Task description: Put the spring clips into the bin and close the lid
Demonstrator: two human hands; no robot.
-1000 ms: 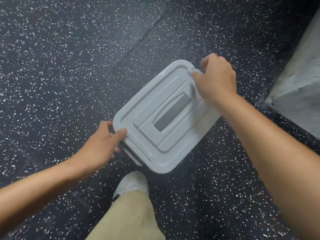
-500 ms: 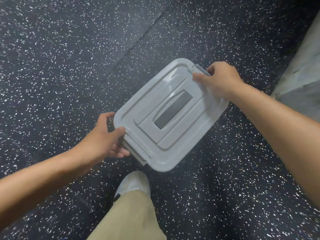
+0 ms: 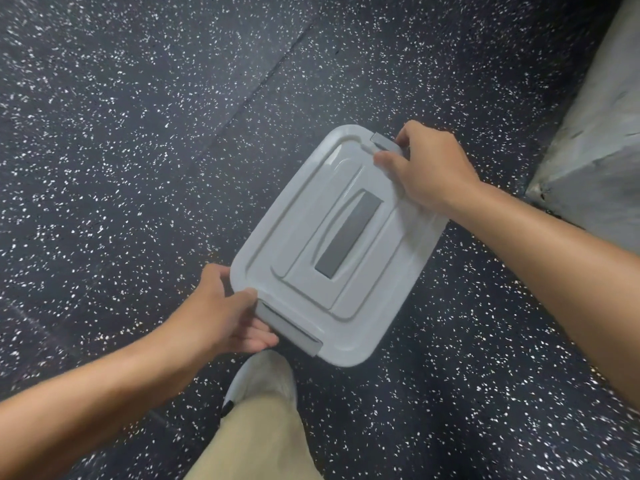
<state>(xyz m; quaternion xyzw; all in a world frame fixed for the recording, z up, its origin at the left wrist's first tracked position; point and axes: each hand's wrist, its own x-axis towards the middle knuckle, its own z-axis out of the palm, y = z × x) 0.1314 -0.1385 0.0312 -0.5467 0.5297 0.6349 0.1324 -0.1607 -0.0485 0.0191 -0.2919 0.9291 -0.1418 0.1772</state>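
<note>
Lid [image 3: 311,216] sits on the grey bin btwn both hands, so clips are presumably inside, can't see them. Left hand [image 3: 221,313] grips near latch [image 3: 289,325]; right hand [image 3: 429,168] pinches far latch [image 3: 382,142]. Left to do, prob: snap both latches shut.

lid [image 3: 332,244] between hands, above shoe [image 3: 263,379]
</note>
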